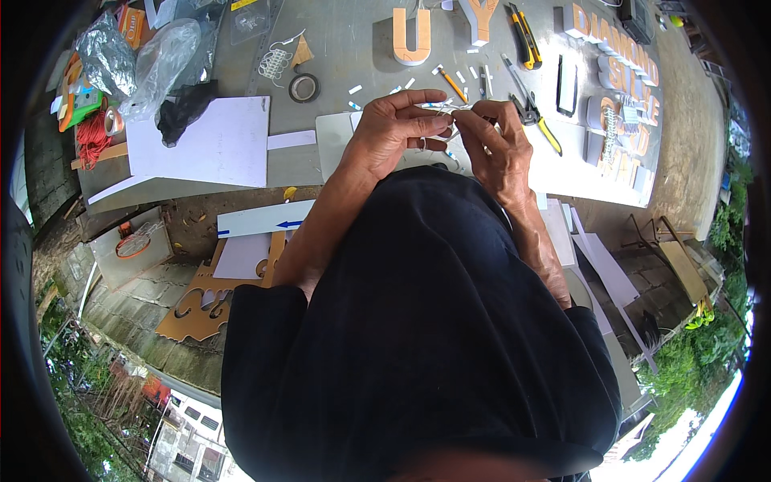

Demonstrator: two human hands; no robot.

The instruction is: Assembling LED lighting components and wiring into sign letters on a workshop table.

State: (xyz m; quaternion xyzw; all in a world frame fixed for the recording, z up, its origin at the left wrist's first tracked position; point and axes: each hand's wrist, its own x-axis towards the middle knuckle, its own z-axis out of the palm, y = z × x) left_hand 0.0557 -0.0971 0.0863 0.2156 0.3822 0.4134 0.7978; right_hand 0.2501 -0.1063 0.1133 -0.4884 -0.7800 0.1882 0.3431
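My left hand (395, 128) and my right hand (496, 145) meet above the grey worktable (353, 48), fingertips pinched together on a small whitish strip with thin wires (444, 108). The piece is mostly hidden by my fingers. Under my hands lies a white board (333, 140). Small white scraps (353, 90) lie scattered just beyond my fingers. My dark shirt fills the lower middle of the view.
Orange block letters (411, 36) stand at the table's far side, with a yellow utility knife (524, 36), pliers (534, 120), a tape roll (303, 87) and a white sheet (213, 140). Raised sign letters (622, 76) lie right. Plastic bags (161, 56) sit far left.
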